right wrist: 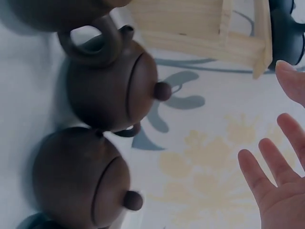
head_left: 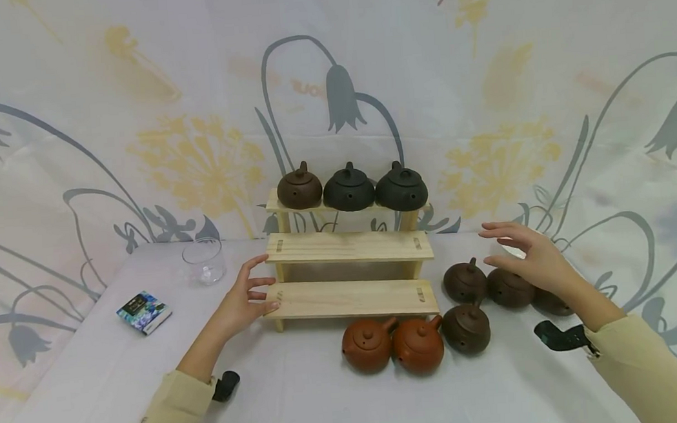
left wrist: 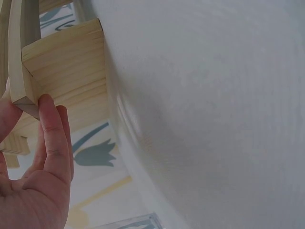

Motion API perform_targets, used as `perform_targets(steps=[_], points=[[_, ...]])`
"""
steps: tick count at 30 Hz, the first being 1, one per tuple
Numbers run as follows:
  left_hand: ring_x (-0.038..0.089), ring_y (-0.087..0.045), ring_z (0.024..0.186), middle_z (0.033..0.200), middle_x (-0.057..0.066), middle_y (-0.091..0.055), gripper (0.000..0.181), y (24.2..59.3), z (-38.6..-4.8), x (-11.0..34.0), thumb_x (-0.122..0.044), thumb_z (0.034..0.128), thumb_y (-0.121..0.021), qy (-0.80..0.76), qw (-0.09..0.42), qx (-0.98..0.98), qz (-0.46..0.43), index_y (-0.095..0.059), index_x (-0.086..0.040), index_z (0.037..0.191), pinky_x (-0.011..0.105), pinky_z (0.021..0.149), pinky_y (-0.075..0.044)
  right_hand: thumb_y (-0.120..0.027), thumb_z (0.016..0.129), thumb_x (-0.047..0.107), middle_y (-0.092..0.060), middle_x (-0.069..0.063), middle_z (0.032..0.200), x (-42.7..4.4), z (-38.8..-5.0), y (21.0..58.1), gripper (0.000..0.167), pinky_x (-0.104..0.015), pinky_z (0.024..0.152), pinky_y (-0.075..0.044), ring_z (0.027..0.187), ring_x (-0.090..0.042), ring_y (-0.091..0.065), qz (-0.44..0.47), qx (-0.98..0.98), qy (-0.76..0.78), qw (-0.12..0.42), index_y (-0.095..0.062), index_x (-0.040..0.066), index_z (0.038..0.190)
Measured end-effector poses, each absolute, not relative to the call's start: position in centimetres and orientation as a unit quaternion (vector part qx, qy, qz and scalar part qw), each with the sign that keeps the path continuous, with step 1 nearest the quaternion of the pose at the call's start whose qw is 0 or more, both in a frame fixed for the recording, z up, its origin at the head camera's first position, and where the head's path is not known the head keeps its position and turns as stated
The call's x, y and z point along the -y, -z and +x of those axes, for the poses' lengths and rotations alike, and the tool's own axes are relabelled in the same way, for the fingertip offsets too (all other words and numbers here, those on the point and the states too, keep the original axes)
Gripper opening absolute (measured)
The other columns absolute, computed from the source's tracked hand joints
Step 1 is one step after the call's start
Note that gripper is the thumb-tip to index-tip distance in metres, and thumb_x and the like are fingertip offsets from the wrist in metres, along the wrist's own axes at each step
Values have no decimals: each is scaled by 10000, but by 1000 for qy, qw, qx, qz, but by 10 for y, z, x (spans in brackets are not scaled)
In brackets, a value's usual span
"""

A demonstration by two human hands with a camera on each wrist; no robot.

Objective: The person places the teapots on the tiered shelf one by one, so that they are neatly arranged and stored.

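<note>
- Head view: a person's left hand (head_left: 240, 301) grasps the left end of a wooden stand (head_left: 410, 220), presumably to steady it; the left wrist view shows a board's corner pinched between the digits
- Right hand (head_left: 532, 259), released and holding nothing, hangs with parted fingers above a cluster of brown teapots (head_left: 466, 330), touching none of them
- Along the top shelf (head_left: 272, 204), a lone brown teapot (head_left: 299, 191) sits at the left end, a first black teapot (head_left: 347, 191) in the middle and a second black teapot (head_left: 401, 191) at the right end, set side by side, it seems, so that all three share one narrow board
- Below it, the middle shelf (head_left: 346, 246) and the bottom shelf (head_left: 349, 298) step forward, a stagger that likely leaves every level in sight
- One reddish teapot (head_left: 367, 347) and its twin (head_left: 418, 347) stand on the white table (head_left: 303, 395), just in front of the bottom shelf's right half
- Off the stand's right side, the cluster numbers four, one partly hidden by the right arm, bunched perhaps to save room
- Toward the table's left edge lies a small book (head_left: 143, 312); nearer the back edge stands a clear glass (head_left: 203, 262), both seemingly set aside from the pots
</note>
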State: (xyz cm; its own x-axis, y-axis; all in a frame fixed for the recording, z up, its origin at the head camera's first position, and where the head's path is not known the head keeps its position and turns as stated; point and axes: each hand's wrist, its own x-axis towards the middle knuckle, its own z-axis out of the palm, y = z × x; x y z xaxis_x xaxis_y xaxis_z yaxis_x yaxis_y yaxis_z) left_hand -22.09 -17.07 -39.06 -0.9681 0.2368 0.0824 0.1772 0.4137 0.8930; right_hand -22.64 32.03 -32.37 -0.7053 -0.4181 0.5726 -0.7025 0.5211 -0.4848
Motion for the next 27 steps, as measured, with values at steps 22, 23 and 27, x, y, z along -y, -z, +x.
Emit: perform_targets(steps=[22,23,27], points=[[392,-544,1004,1256,256,-508,849,393,-224,170,34,797,-696,-524,32,-842,121,-187,-200,1435,390,738,-495,-747,719,-74,-485,262,1159,-385,-182,360,386,-30,814,-327,1055,147,-410,188,897,-344,202,-630,10,1076],[389,-546,1004,1256,251,-511,850,393,-224,170,36,796,-697,-525,32,-842,119,-191,-206,1434,392,739,-496,-745,733,-53,-476,268,1156,-388,-180,360,372,-26,813,-320,1052,157,-397,180,900,-342,199,-625,3,1080],[387,-546,1005,1256,251,-512,852,393,-223,171,35,797,-695,-525,32,-842,118,-187,-206,1437,397,742,-493,-739,779,31,-442,296,1140,-396,-174,364,338,-6,792,-302,1047,191,-352,142,912,-334,189,-610,9,1091]])
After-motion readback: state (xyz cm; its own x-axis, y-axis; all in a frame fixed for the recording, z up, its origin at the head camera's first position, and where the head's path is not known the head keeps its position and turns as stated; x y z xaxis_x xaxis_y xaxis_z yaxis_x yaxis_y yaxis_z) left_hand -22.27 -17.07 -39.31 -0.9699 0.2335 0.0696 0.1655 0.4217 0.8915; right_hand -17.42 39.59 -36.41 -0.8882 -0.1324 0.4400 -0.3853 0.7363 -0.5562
